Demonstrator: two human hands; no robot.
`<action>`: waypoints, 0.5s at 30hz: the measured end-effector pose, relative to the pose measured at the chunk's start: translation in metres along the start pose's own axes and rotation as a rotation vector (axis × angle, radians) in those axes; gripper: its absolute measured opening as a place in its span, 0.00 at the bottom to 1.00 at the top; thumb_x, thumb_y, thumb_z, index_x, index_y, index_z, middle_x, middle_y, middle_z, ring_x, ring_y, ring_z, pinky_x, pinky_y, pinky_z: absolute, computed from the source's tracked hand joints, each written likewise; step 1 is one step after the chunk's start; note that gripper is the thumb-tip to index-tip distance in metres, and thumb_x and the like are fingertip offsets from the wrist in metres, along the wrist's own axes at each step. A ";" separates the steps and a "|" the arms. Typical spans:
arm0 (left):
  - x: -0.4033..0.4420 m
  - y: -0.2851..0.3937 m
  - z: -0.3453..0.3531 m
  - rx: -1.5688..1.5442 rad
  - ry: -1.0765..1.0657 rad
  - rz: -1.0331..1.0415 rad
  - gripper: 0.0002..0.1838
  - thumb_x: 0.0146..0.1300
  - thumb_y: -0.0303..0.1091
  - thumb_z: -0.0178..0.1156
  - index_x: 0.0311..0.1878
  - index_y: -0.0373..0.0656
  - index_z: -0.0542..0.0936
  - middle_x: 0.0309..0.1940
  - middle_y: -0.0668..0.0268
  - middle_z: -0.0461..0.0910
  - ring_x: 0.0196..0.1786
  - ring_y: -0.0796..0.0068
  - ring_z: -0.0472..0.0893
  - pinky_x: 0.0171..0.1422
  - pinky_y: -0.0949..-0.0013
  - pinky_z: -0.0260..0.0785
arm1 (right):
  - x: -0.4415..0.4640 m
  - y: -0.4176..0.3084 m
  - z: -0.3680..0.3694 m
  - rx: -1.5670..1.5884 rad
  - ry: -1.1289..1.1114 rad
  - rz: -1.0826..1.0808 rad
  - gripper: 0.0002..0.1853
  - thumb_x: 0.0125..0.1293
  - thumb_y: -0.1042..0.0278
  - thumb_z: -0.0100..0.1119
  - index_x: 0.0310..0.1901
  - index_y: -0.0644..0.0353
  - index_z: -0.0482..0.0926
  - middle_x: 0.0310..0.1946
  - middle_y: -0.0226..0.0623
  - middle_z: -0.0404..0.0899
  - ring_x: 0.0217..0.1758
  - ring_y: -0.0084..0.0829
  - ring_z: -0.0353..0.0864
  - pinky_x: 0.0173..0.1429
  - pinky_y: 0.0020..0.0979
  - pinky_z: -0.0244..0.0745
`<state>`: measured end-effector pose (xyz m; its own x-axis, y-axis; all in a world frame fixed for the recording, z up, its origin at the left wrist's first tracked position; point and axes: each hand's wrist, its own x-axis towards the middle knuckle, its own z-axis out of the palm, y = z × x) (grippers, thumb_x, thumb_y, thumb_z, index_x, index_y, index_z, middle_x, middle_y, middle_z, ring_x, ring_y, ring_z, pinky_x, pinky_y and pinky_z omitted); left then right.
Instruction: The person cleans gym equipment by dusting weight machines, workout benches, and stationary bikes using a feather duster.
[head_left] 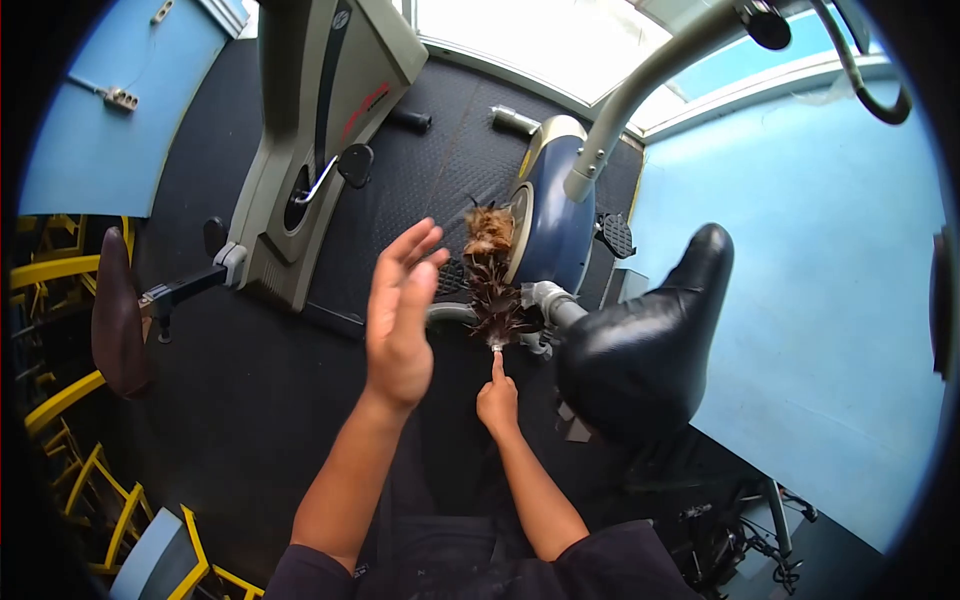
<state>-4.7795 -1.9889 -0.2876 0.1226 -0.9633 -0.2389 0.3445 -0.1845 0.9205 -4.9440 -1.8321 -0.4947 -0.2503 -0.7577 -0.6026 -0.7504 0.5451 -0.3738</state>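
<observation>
A feather duster (494, 290), brown at the tip and dark along its length, is in my right hand (498, 403). The fingers curl round its handle, most of which they hide, and the index finger points along it. Its feathers lie against or just beside the blue and grey housing of an exercise bike (563, 215); exact contact is hard to judge. My left hand (401, 320) is raised to the left of the duster, fingers extended and palm turned inward, holding nothing.
The bike's black saddle (640, 365) stands close on my right, before a light blue wall (820, 270). To the left is a larger grey exercise bike (300, 170) with a brown saddle (122, 315). Yellow metal frames (125, 520) fill the lower left. Black matting (240, 430) covers the floor.
</observation>
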 end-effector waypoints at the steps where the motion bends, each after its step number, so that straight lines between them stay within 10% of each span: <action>1: -0.005 -0.018 -0.039 0.046 0.090 -0.097 0.25 0.73 0.43 0.45 0.69 0.42 0.64 0.65 0.60 0.68 0.65 0.69 0.69 0.69 0.62 0.57 | 0.010 -0.012 0.004 -0.046 -0.025 0.011 0.31 0.60 0.78 0.46 0.69 0.56 0.65 0.37 0.62 0.78 0.43 0.57 0.79 0.53 0.49 0.72; 7: -0.068 -0.113 -0.190 0.126 0.305 -0.510 0.22 0.72 0.36 0.51 0.67 0.43 0.67 0.62 0.59 0.69 0.54 0.76 0.72 0.63 0.72 0.63 | 0.081 -0.085 0.004 -0.178 0.301 -0.038 0.34 0.57 0.79 0.45 0.70 0.62 0.61 0.34 0.65 0.78 0.40 0.60 0.78 0.50 0.51 0.70; 15: -0.081 -0.144 -0.251 0.225 0.280 -0.517 0.23 0.70 0.36 0.54 0.67 0.45 0.67 0.61 0.57 0.71 0.47 0.77 0.75 0.57 0.71 0.69 | 0.203 -0.170 -0.078 -0.490 0.184 0.165 0.25 0.65 0.70 0.47 0.65 0.63 0.67 0.56 0.55 0.77 0.61 0.51 0.76 0.63 0.46 0.71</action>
<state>-4.6059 -1.8352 -0.4785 0.2424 -0.6567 -0.7141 0.2238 -0.6784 0.6998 -4.9153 -2.1065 -0.4983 -0.4585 -0.7507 -0.4756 -0.8783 0.4643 0.1139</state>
